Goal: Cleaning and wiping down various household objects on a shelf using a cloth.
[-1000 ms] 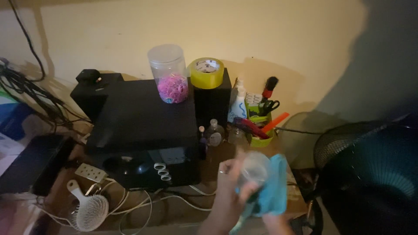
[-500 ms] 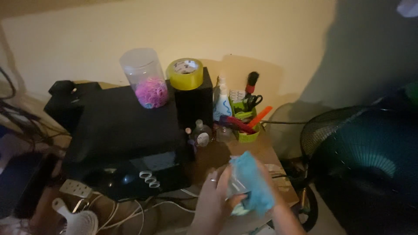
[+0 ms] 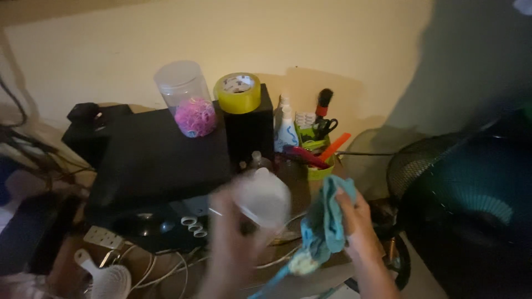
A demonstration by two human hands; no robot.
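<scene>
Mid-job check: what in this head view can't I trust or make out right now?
- Left hand and the clear container it holds: motion blur; grip and contents unreadable.
- Right hand: its fingers are partly covered by the blue cloth.
- White hairbrush: cut off by the bottom edge.
- Small bottle: largely hidden behind the blurred container.

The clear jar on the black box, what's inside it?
The clear jar holds a heap of small pink loops, like little hair bands, filling its lower part. The upper part looks empty. What lies beneath the heap cannot be seen.
</scene>
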